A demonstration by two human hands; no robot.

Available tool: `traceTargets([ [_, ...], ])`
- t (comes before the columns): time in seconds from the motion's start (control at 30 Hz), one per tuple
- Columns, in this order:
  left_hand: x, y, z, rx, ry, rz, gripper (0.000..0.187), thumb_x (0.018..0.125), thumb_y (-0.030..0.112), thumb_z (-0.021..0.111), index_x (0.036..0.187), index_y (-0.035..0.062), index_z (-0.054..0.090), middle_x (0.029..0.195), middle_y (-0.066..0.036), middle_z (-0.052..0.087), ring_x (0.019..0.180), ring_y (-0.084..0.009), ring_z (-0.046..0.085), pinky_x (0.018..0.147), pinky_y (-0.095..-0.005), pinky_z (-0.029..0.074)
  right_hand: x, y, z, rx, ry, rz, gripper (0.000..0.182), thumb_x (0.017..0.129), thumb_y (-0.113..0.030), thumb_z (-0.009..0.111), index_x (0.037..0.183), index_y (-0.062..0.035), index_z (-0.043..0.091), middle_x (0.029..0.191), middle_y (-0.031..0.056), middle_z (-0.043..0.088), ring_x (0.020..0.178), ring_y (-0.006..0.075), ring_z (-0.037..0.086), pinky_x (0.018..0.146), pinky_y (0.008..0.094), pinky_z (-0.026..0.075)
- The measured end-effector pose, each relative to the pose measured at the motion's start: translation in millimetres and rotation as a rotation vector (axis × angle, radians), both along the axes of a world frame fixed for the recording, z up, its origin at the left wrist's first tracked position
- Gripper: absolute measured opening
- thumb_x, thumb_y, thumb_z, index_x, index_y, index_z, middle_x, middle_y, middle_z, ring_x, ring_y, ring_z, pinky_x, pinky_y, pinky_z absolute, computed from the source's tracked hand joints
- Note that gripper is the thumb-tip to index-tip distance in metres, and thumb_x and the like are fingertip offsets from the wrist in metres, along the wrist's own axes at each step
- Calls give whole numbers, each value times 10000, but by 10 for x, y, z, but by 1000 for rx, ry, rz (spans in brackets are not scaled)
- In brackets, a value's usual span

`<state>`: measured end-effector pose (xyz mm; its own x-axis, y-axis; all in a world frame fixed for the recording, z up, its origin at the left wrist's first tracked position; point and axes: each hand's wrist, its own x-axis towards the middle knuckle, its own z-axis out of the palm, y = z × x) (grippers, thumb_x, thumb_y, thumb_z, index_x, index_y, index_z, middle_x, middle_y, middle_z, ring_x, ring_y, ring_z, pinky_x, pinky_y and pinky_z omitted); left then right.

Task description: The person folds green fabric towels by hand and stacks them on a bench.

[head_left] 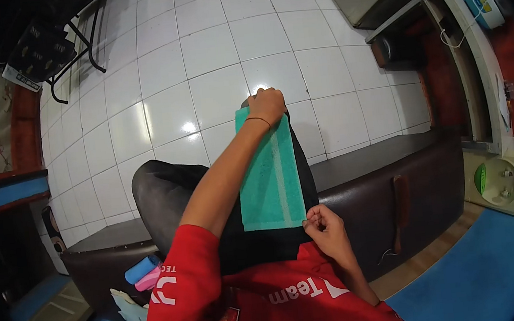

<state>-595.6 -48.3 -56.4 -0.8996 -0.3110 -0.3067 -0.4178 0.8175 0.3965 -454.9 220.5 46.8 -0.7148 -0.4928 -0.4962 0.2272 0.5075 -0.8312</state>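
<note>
A green towel [266, 184] with a paler stripe lies folded in a long strip along my right thigh. My left hand [267, 106] is at its far end near the knee, fingers curled down over the edge; the fingertips are partly hidden. At the near right corner, my right hand [327, 228] is closed, with thumb and finger pinching the towel's edge. The left forearm crosses over my lap above the dark trousers [175, 191].
I sit on a dark brown padded bench [361, 193]. Blue [142, 270] and pink [149, 278] rolled cloths lie at my left. White floor tiles [213, 46] stretch ahead. A black-legged chair [85, 47] stands far left, a shelf frame [468, 50] at right.
</note>
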Motion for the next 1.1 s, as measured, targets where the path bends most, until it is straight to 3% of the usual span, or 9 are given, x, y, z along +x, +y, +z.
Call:
traceTargets([
  [0.27, 79, -37, -253, -169, 149, -113, 148, 853, 229, 630, 931, 123, 698, 975, -82, 685, 999, -306, 623, 842, -514, 479, -15, 57, -118, -40, -68, -21, 179, 834, -7, 657, 982, -18, 558, 763, -18, 562, 663, 22, 471, 598, 184, 387],
  [0.33, 44, -130, -148, 234, 63, -23, 114, 821, 111, 606, 902, 82, 681, 934, -125, 698, 967, -327, 626, 844, -483, 480, -20, 81, -190, -83, -89, -50, 209, 824, 0, 660, 1007, -11, 561, 763, -4, 580, 647, 22, 474, 587, 184, 394],
  [0.43, 82, -121, -243, 367, 213, 135, 96, 816, 109, 620, 888, 80, 678, 871, -118, 701, 885, -326, 631, 844, -451, 459, -55, 143, -231, -106, -140, -134, 224, 847, 6, 630, 1054, -14, 546, 801, -18, 557, 681, 25, 489, 611, 187, 399],
  [0.67, 233, 60, -355, 42, 477, 67, 128, 831, 190, 658, 878, 73, 676, 822, -105, 685, 866, -303, 633, 767, -447, 465, -138, 205, -273, -55, -125, -65, 214, 868, 24, 611, 1059, -31, 533, 830, -28, 536, 753, 34, 501, 691, 184, 401],
  [0.77, 344, 108, -155, -148, 677, 132, 121, 829, 173, 657, 883, 64, 663, 883, -81, 683, 872, -298, 609, 770, -448, 451, -204, 184, -225, -28, -117, 6, 217, 869, 15, 617, 1065, -29, 533, 837, -23, 537, 746, 43, 510, 690, 194, 416],
  [0.83, 522, 139, -14, -3, 388, -82, 244, 844, 242, 646, 1008, 63, 658, 1092, -96, 646, 1049, -317, 576, 869, -492, 437, -211, 189, -204, 12, -131, 30, 221, 873, 15, 611, 1077, -28, 536, 830, -18, 540, 740, 47, 514, 674, 202, 424],
  [1.0, 1012, 413, -31, 11, 503, -70, 506, 850, 389, 608, 1234, 61, 584, 1351, -112, 511, 1309, -318, 411, 1045, -555, 317, -420, 254, -229, 52, 84, 165, 197, 921, -16, 555, 1117, -4, 571, 831, -2, 565, 760, 68, 540, 692, 213, 451],
  [1.03, 1024, 421, -35, 49, 508, -34, 567, 849, 426, 594, 1281, 61, 559, 1392, -113, 482, 1359, -314, 362, 1086, -567, 270, -495, 201, -235, 79, 233, 92, 255, 940, -112, 554, 1171, -13, 596, 971, 109, 681, 860, 173, 638, 741, 295, 497],
  [1.1, 1006, 455, -43, 32, 528, -9, 559, 834, 413, 599, 1262, 55, 574, 1381, -110, 498, 1352, -314, 375, 1087, -561, 274, -606, -25, -102, 87, 362, 48, 305, 953, -135, 535, 1225, 1, 562, 1091, 154, 645, 974, 226, 622, 826, 326, 483],
])
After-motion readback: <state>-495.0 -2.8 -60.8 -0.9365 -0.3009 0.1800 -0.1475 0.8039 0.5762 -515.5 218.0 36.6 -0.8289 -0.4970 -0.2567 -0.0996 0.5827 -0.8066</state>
